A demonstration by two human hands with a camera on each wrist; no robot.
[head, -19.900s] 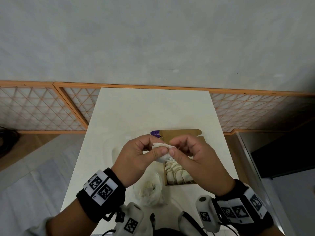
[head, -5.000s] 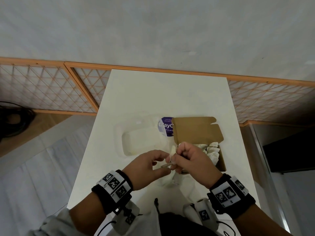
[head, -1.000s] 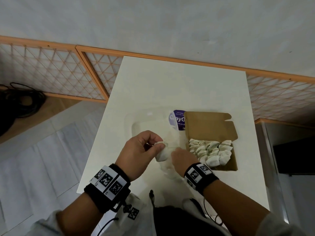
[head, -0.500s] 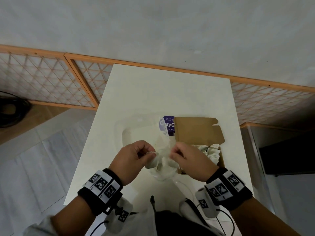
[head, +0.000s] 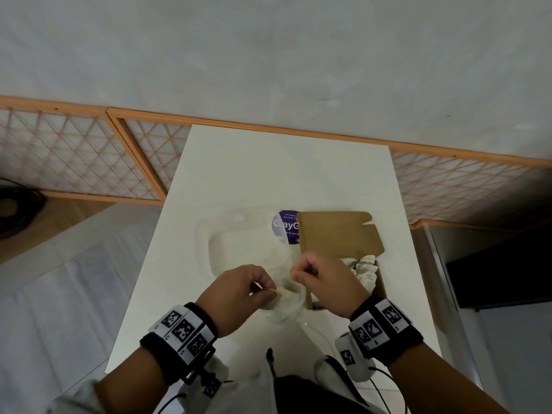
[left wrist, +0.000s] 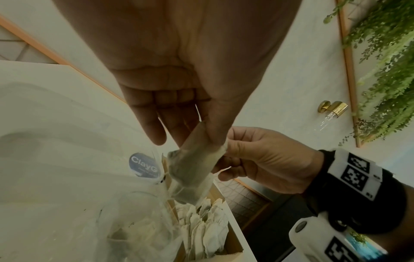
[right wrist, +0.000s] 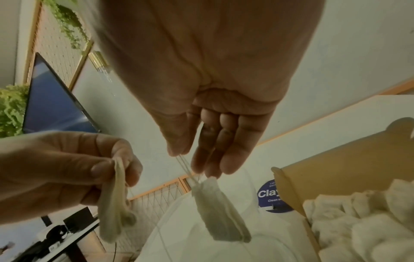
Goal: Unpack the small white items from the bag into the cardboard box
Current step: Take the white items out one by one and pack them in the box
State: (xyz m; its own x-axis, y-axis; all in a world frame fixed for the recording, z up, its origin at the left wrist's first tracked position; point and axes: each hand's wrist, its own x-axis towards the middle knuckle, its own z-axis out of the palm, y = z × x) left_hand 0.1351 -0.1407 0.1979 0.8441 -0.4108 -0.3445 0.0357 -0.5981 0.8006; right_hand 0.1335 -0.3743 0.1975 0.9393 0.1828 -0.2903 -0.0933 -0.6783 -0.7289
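Observation:
Both hands hover over a crumpled clear bag (head: 286, 307) near the table's front edge. My left hand (head: 270, 289) pinches a small white tea bag (left wrist: 195, 159) between thumb and fingers. My right hand (head: 295, 274) pinches the thin strings of another white tea bag (right wrist: 220, 211), which dangles below it. In the right wrist view the left hand's tea bag (right wrist: 116, 203) hangs a short way to the left of that one. The open cardboard box (head: 380, 283) stands just right of the hands, its lid (head: 337, 234) tilted back. Several white tea bags (head: 363, 268) fill it.
A clear plastic tray (head: 239, 243) with a purple round label (head: 286, 225) lies left of the box lid. The white table (head: 268, 168) ends close by on the left and right. A wooden lattice screen (head: 74, 156) runs behind it.
The hands have drawn slightly apart, splitting the white clump they held together. Each now has its own tea bag.

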